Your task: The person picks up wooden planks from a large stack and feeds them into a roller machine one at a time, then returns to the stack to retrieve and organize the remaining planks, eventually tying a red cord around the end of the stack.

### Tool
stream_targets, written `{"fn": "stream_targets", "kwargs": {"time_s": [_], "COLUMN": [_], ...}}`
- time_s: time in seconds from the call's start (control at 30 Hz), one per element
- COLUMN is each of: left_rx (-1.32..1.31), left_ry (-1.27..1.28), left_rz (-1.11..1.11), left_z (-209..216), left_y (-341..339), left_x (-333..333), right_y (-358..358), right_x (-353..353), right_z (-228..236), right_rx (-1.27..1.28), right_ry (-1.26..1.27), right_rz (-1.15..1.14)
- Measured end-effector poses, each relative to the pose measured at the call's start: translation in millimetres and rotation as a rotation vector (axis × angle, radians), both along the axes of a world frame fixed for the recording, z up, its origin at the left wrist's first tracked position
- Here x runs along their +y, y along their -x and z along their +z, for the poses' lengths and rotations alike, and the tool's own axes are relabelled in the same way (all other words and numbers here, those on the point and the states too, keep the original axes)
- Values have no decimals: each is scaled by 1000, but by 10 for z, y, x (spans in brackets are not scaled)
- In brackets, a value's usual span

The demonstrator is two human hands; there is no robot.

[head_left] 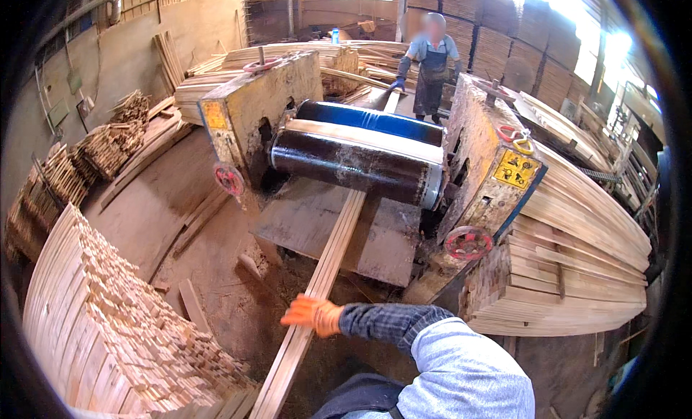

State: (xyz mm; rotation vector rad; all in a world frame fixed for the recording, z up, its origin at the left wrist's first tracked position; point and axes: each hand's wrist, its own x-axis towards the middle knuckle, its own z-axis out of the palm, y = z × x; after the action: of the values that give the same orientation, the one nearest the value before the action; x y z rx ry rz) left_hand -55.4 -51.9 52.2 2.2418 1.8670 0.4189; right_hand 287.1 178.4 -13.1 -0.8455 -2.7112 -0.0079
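Observation:
My right hand [315, 316], in an orange glove, lies across a narrow run of pale wooden strips [328, 264]. Its fingers are stretched out and reach over the strips' left edge; the thumb is hidden. The strips lie side by side, running from the lower edge up under the dark front roller [353, 163] of a roller machine. Behind that roller are a pale bar and a shiny blue-black roller [371, 121]. A sloping metal plate [303, 217] sits below the strips. Out of view is my left hand.
Stacked strips stand at the left [108, 332] and right [569, 275]. Worn machine side frames [263, 94] carry red handwheels [468, 243]. Beyond the rollers, a co-worker in a dark apron [435, 69] has a gloved hand near a strip [393, 100]. Loose wood pieces [193, 303] lie on the floor.

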Motion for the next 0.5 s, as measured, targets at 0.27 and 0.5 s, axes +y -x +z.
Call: {"fn": "stream_targets", "kwargs": {"time_s": [0.27,0.5], "left_rx": [-199,-544], "left_ry": [317,762], "left_rz": [-57,-1], "left_z": [-98,-263], "left_y": [-192,-45], "left_x": [324,509], "right_y": [1366,915], "right_x": [-1012,-736], "right_z": [-79,113], "right_rx": [142,-112], "right_ry": [239,353], "right_rz": [322,357]}}
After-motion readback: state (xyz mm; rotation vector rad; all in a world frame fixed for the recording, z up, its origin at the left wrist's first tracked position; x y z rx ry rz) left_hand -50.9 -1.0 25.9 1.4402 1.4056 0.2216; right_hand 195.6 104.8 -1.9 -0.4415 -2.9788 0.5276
